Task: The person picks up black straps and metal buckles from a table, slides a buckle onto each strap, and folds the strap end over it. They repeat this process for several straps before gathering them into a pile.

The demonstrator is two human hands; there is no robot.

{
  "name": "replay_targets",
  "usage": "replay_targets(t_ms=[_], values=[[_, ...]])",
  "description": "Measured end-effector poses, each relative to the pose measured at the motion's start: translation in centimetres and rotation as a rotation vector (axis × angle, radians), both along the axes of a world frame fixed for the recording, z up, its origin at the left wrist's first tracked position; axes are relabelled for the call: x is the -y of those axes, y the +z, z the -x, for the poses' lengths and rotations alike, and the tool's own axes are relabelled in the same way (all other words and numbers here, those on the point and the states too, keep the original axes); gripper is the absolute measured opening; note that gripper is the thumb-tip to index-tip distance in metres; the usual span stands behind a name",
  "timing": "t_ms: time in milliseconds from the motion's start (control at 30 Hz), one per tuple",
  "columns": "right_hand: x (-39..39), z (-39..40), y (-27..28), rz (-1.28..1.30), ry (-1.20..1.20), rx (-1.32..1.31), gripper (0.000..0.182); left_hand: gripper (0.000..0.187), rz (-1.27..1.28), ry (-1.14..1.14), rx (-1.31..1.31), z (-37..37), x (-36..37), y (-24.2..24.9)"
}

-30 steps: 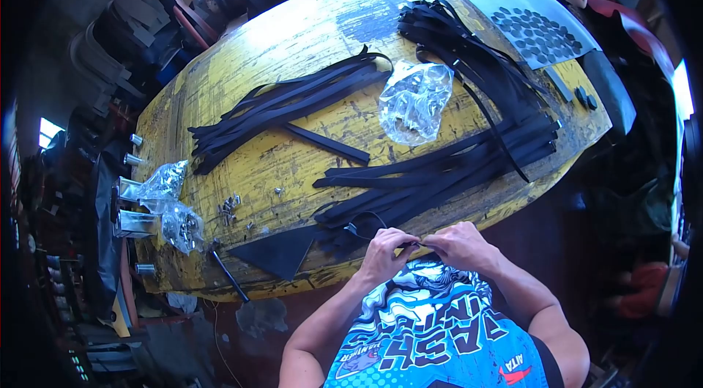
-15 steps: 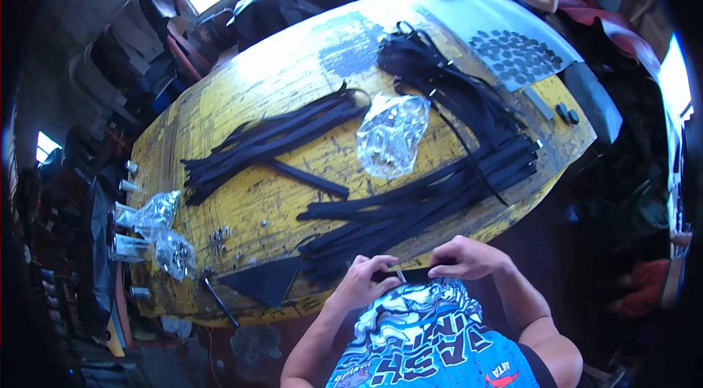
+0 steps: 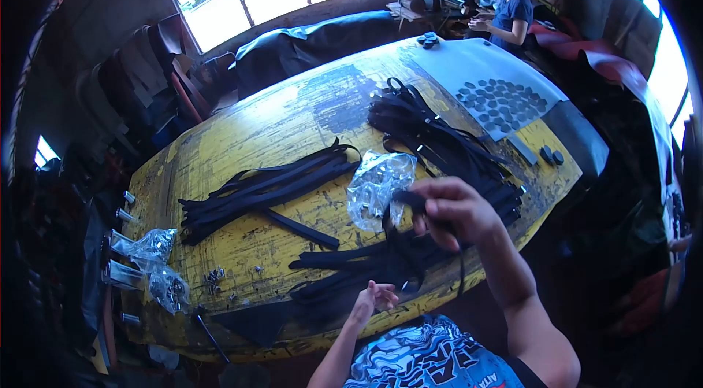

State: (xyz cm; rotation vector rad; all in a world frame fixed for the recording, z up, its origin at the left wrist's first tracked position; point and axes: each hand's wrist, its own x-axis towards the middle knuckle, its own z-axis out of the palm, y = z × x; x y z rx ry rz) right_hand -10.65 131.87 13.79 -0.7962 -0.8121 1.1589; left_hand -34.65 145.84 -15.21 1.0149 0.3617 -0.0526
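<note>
My right hand [image 3: 460, 213] is raised over the near side of the table, its fingers closed on a black strap [image 3: 401, 245]. The strap hangs down in a loop, with a small shiny bit near its lower end. Lower and to the left, my left hand [image 3: 375, 298] is open beside the table edge, with nothing seen in it. Behind the raised strap lies a clear plastic bag [image 3: 370, 190] of shiny metal pieces. A bundle of black straps [image 3: 271, 186] lies on the left, and another bundle [image 3: 421, 120] stretches along the right, partly hidden by my right hand.
The scratched yellow table [image 3: 227, 157] also bears loose metal bits [image 3: 214, 279], bagged hardware [image 3: 168, 289] and a dark tool [image 3: 212, 337] at its near left. Round dark pieces [image 3: 501, 106] cover a pale sheet at the far right. A person [image 3: 509, 18] stands beyond that corner.
Both hands were together close to my body. The right hand has risen forward with the strap, while the left has moved slightly forward and opened. The view has tilted up.
</note>
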Motion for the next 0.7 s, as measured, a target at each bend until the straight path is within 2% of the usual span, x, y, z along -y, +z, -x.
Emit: replay_targets(t_ms=[100,133,233,400,500,567,633,700], values=[[-5.7,-6.0,0.2,-0.054,-0.037,0.141,0.041,0.064,-0.165,0.143,-0.125,1.2,0.8,-1.3],[-7.6,-8.4,0.1,-0.043,-0.055,0.147,0.041,0.052,-0.115,0.178,-0.170,1.8,1.0,-1.8],[-11.9,-15.0,0.1,0.025,-0.168,0.145,0.041,0.043,-0.156,0.248,-0.224,4.0,1.7,-2.7],[-12.2,-22.7,0.5,0.231,-0.488,0.403,0.031,0.036,-0.167,0.361,-0.307,7.3,1.0,-3.3],[-9.3,-26.4,-2.9,0.384,-0.608,0.678,0.028,0.033,-0.170,0.391,-0.322,8.5,0.6,-2.4],[-7.0,-31.1,-10.0,0.522,-0.668,0.735,0.032,0.031,-0.174,0.400,-0.353,9.0,0.4,-1.8],[-4.1,-34.0,-19.1,0.800,-0.891,1.364,0.038,0.028,-0.188,0.413,-0.319,9.4,0.1,-2.0],[-1.9,-29.3,-21.5,0.864,-0.926,1.458,0.042,0.028,-0.180,0.425,-0.345,9.5,0.0,-1.6]])
